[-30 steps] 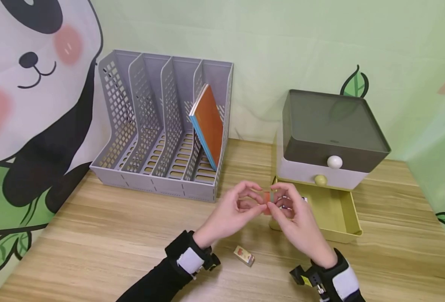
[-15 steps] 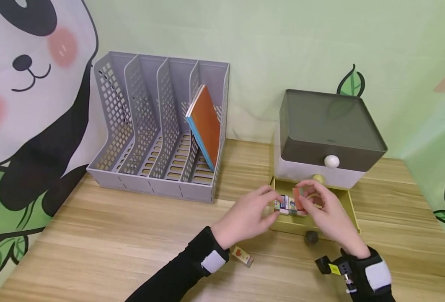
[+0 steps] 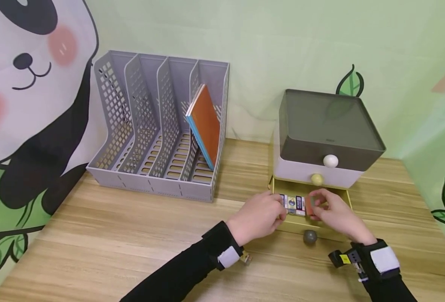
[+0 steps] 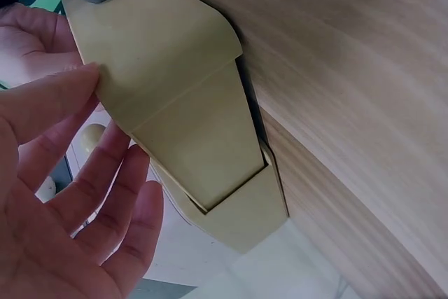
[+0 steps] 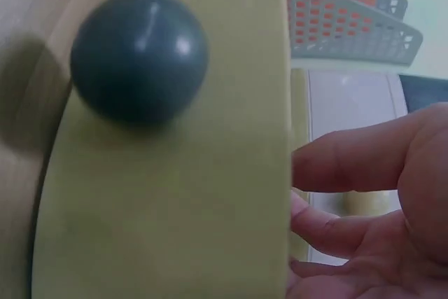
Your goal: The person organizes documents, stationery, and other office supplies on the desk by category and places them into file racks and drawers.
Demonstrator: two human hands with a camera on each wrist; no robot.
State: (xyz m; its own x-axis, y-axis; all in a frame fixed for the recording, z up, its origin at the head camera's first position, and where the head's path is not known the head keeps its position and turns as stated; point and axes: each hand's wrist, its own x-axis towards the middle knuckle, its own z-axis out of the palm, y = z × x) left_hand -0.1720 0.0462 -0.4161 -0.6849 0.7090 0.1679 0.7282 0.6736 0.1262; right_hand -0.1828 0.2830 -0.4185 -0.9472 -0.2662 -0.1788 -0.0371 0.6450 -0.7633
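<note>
My right hand [image 3: 337, 216] pinches an orange eraser [image 3: 309, 206] with a green edge, inside the pulled-out yellow-green drawer [image 3: 292, 227]. Left of it lies a row of several small printed erasers [image 3: 292, 204]. My left hand [image 3: 258, 216] is at the drawer's left front corner. In the left wrist view its thumb [image 4: 70, 92] touches the drawer rim and the other fingers are loosely bent. The right wrist view shows the right fingers [image 5: 343, 166] reaching over the drawer front, their tips hidden behind it. Under the left wrist lies another eraser [image 3: 247, 258], partly covered.
The dark-topped drawer unit [image 3: 332, 121] stands above the drawer, which has a dark round knob [image 3: 310, 237] in front. A grey file rack [image 3: 154, 184] at the back left holds orange-and-blue notebooks [image 3: 206, 126]. The wooden table [image 3: 151, 235] extends to the left.
Both hands first met over the drawer's left side at the orange eraser. The right hand then carried it rightward and down into the drawer, beside the row; the left hand moved to the drawer's corner.
</note>
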